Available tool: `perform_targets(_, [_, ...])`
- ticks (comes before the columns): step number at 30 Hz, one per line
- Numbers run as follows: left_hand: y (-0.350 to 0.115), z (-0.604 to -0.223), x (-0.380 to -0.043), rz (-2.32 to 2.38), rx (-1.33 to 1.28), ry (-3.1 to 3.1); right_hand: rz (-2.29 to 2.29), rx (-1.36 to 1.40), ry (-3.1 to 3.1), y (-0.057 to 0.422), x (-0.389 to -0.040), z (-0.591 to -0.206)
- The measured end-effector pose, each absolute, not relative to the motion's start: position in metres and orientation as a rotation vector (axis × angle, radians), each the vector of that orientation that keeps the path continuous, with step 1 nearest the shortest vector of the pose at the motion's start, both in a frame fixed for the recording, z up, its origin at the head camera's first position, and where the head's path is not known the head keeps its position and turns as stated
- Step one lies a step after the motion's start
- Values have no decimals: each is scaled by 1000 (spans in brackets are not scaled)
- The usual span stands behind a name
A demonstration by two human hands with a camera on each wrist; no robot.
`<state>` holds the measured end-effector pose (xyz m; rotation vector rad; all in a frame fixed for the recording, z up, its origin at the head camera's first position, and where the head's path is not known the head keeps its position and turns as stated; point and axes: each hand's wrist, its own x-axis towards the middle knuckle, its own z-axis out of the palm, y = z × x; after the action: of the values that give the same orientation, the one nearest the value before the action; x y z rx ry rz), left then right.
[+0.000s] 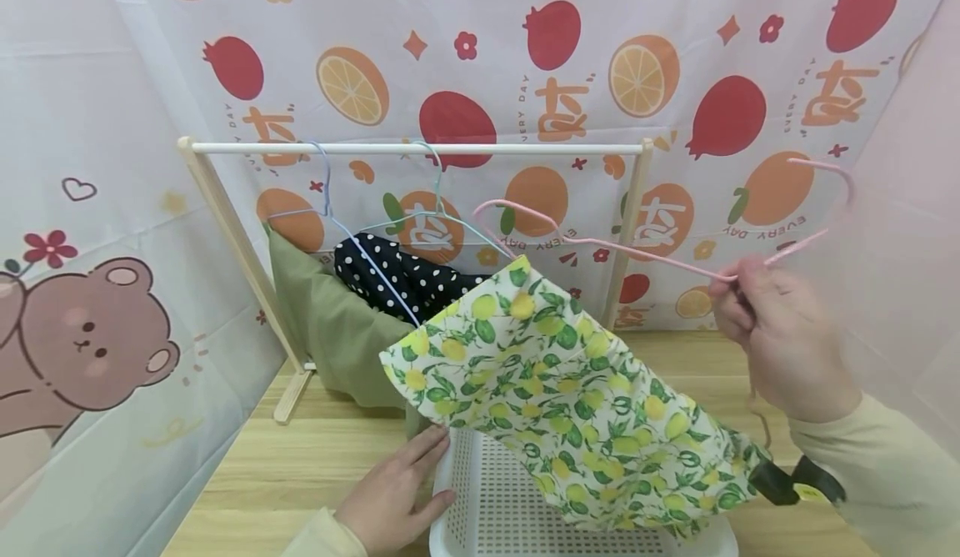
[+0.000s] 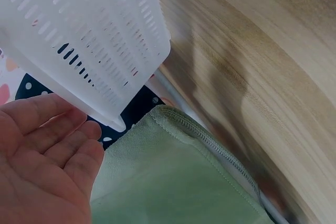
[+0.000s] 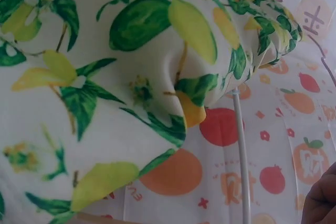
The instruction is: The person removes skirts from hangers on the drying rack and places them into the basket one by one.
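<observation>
My right hand (image 1: 783, 340) grips a pink hanger (image 1: 652, 255) to the right of the rack, its hook pointing up and right. A white cloth with a lemon print (image 1: 570, 398) hangs slantwise from the hanger's left end, over a white perforated basket (image 1: 487, 490). In the right wrist view the lemon cloth fills much of the frame, and only the edge of the right hand shows. My left hand (image 1: 397, 490) rests with extended fingers against the basket's left rim, close to a green zippered cover (image 2: 178, 166).
On the table (image 1: 247, 490) stands a wooden rack with a white rail (image 1: 495, 149). A blue hanger (image 1: 367, 257) carries the green cover. A teal hanger (image 1: 438, 207) hangs beside it, near a black polka-dot cloth (image 1: 405, 273). Fruit-print curtain (image 1: 495, 32) stands behind.
</observation>
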<state>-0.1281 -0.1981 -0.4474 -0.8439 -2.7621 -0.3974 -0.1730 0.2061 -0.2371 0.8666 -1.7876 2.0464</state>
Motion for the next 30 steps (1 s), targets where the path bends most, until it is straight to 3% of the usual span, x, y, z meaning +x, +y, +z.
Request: perform_targets(30, [-197, -443, -132, -293, -922, -2651, 1960, 801, -2095, 171, -193, -261])
